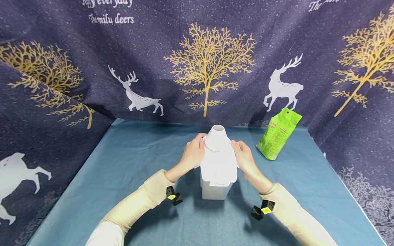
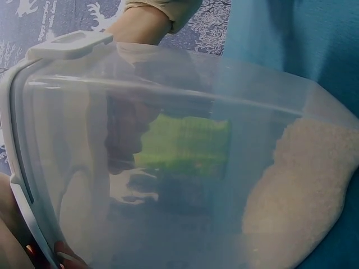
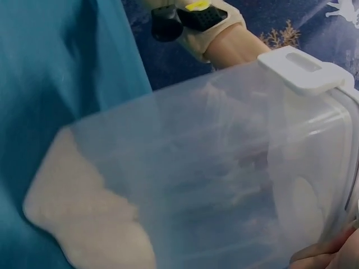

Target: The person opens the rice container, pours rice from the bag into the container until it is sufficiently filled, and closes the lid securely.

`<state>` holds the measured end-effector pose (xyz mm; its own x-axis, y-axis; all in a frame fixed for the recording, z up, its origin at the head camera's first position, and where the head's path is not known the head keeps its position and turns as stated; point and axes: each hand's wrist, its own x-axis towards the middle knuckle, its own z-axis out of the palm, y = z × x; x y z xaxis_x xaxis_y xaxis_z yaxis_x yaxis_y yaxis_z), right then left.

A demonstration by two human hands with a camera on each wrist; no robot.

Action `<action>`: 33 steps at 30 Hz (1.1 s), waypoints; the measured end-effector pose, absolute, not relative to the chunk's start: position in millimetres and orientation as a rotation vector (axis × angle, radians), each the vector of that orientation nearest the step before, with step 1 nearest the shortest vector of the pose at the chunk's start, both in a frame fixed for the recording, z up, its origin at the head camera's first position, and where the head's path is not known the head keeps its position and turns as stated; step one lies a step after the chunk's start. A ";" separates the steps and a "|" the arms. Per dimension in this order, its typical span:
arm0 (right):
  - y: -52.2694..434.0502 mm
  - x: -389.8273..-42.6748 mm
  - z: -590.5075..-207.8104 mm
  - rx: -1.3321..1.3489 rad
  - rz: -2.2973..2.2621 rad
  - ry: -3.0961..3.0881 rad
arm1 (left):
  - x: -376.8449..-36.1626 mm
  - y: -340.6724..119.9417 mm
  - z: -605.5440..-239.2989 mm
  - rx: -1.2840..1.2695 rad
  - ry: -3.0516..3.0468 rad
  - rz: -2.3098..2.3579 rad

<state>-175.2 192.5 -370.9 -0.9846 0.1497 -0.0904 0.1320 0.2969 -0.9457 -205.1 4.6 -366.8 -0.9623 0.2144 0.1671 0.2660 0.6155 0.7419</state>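
Blue cloth covers the table (image 1: 129, 160), and at its middle stands a clear plastic container (image 1: 217, 186) with a white funnel-shaped lid (image 1: 217, 138) and pale grains (image 2: 305, 185) settled at its bottom. Left hand (image 1: 193, 153) and right hand (image 1: 244, 156) curl their fingers around the lid's edges from either side. A green pouch (image 1: 278, 134) leans against the deer-printed backdrop (image 1: 203, 61), well apart to the right.

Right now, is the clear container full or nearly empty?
Nearly empty: the clear container holds only a low heap of white grains at its bottom, seen in both wrist views.

Teal tablecloth (image 1: 123, 177); navy curtain (image 1: 184, 85) with gold trees, white deer on three sides.
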 end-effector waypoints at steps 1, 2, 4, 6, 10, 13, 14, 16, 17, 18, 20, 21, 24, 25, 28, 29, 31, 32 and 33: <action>193.1 -175.4 -370.5 -0.259 1.774 -2.547 | -205.2 4.5 -366.9 -0.412 -2.767 -1.284; 193.6 -175.4 -369.9 -0.246 1.705 -2.584 | -205.3 4.3 -366.9 -0.412 -2.768 -1.285; 194.8 -175.5 -368.1 -0.221 1.551 -2.655 | -205.0 4.1 -366.9 -0.414 -2.773 -1.286; 196.0 -175.5 -365.6 -0.182 1.399 -2.713 | -205.0 4.4 -366.7 -0.408 -2.770 -1.278; 197.1 -174.8 -359.1 -0.110 1.174 -2.794 | -204.6 4.4 -366.8 -0.397 -2.767 -1.276; 197.2 -173.9 -355.1 -0.082 1.097 -2.838 | -204.7 4.7 -367.7 -0.386 -2.758 -1.278; 197.2 -173.4 -354.0 -0.077 1.088 -2.849 | -204.9 4.8 -368.1 -0.383 -2.753 -1.280; 197.5 -173.1 -353.0 -0.071 1.101 -2.871 | -205.5 5.0 -368.9 -0.383 -2.742 -1.281; 197.8 -173.4 -353.5 -0.067 1.103 -2.876 | -205.8 4.9 -369.2 -0.388 -2.741 -1.288; 198.1 -173.8 -354.3 -0.060 1.112 -2.882 | -206.2 4.7 -369.5 -0.391 -2.740 -1.296; 198.9 -175.3 -357.0 -0.046 1.131 -2.883 | -207.5 4.3 -370.4 -0.394 -2.741 -1.316; 199.1 -176.4 -359.1 -0.042 1.130 -2.879 | -208.0 4.0 -370.4 -0.394 -2.742 -1.329; 199.6 -179.1 -364.1 -0.039 1.117 -2.869 | -209.9 2.8 -370.8 -0.392 -2.742 -1.378; 199.8 -179.8 -365.1 -0.040 1.119 -2.861 | -210.3 2.2 -370.5 -0.391 -2.739 -1.394; 200.3 -180.6 -366.1 -0.038 1.138 -2.845 | -211.5 0.3 -370.0 -0.396 -2.736 -1.410; 200.6 -180.8 -366.2 -0.034 1.144 -2.838 | -211.5 -0.6 -369.9 -0.399 -2.740 -1.405; 201.2 -181.6 -366.7 -0.033 1.157 -2.824 | -210.5 -2.5 -368.6 -0.408 -2.760 -1.393; 201.5 -181.9 -366.9 -0.033 1.161 -2.820 | -209.8 -3.4 -367.9 -0.417 -2.773 -1.379; 202.0 -182.5 -367.1 -0.036 1.169 -2.816 | -208.4 -4.4 -366.9 -0.425 -2.786 -1.361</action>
<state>-182.5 202.0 -367.1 -0.9955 0.0572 0.0757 -0.0132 0.7063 -0.7078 -208.4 -4.4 -366.9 -0.9630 0.2363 0.1292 0.2471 0.5849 0.7725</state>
